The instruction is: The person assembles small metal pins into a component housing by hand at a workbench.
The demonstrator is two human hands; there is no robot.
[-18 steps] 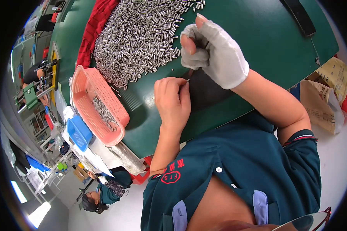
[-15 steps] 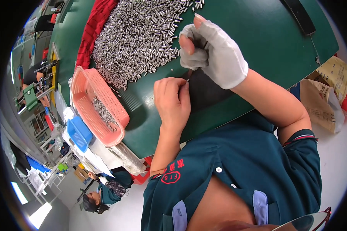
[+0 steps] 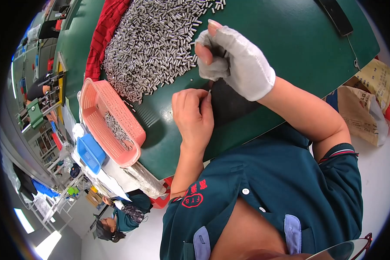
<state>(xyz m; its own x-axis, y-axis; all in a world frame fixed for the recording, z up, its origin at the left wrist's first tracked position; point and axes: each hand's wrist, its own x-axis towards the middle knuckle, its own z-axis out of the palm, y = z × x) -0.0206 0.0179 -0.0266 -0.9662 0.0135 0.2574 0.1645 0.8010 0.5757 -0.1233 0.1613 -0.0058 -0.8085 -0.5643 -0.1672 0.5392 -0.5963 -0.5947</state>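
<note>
My left hand (image 3: 191, 116) is bare and closed over the green table, its thumb and forefinger pinched together. A tiny pale tip shows at the pinch, too small to name. My right hand (image 3: 242, 65) wears a white glove that leaves the thumb and a fingertip bare. Its fingers are curled, and whatever they may hold is hidden. Just beyond it spreads a large heap of short silver metal pins (image 3: 156, 39). Below both hands lies a dark patch (image 3: 229, 102) on the table.
A pink plastic basket (image 3: 136, 125) with metal pieces in it stands left, beside a blue basket (image 3: 91, 154). Red cloth (image 3: 100, 39) borders the heap. A black bar (image 3: 336, 17) lies far right, near paper sacks (image 3: 359, 112). Another person (image 3: 125, 216) is at lower left.
My right hand has shifted slightly left toward the heap, with its fingers still curled. My left hand stays almost in place. The view has moved a little.
</note>
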